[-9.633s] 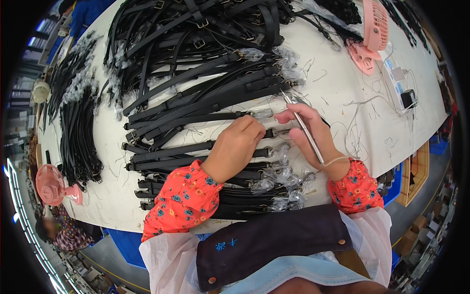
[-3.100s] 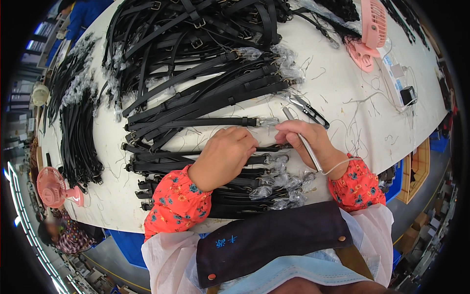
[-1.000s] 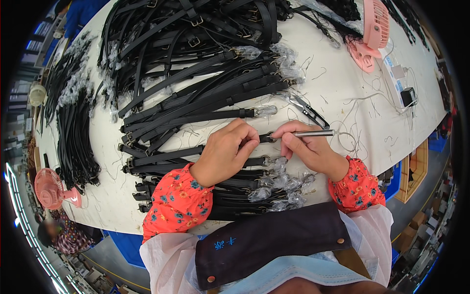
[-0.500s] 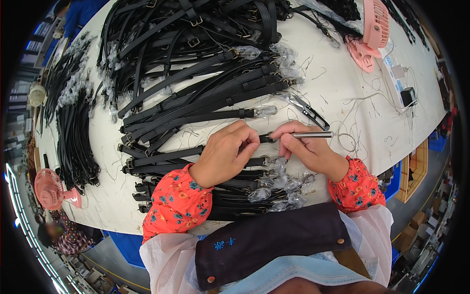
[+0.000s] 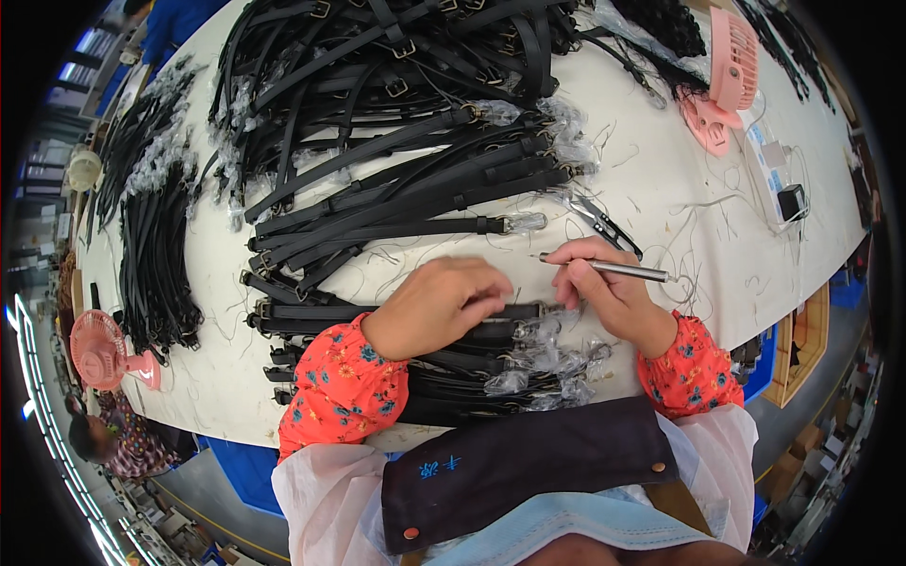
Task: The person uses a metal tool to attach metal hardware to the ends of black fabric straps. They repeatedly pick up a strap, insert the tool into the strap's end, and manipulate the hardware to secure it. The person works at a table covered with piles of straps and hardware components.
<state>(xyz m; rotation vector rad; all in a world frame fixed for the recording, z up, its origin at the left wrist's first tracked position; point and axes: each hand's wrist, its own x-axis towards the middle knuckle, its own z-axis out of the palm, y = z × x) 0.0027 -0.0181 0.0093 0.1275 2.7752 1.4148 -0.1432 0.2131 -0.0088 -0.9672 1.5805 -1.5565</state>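
My right hand [image 5: 609,292] is closed around a slim silver pen-shaped tool [image 5: 634,271], its thin tip pointing left over the white tabletop. My left hand [image 5: 439,307] hovers palm down over black straps, fingers curled and smeared by motion; whether it touches one I cannot make out. Beneath and beside it lies a row of black straps [image 5: 330,310] with buckles, several ends wrapped in clear plastic [image 5: 543,335]. Just beyond the right hand is a pair of black-handled thread snips [image 5: 604,224]. Farther off, a single strap [image 5: 415,229] lies under the bigger heap.
A large heap of black straps [image 5: 406,85] covers the far middle of the table, with another bundle [image 5: 156,269] at left. Pink clip fans stand at right [image 5: 731,71] and left [image 5: 99,349]. A power strip [image 5: 766,174] with cords lies at right. Loose threads are scattered about.
The tool tip has come away from the strap between my hands, and the right hand has shifted slightly right. That strap has left the fingers' gap. My view has also shifted a little.
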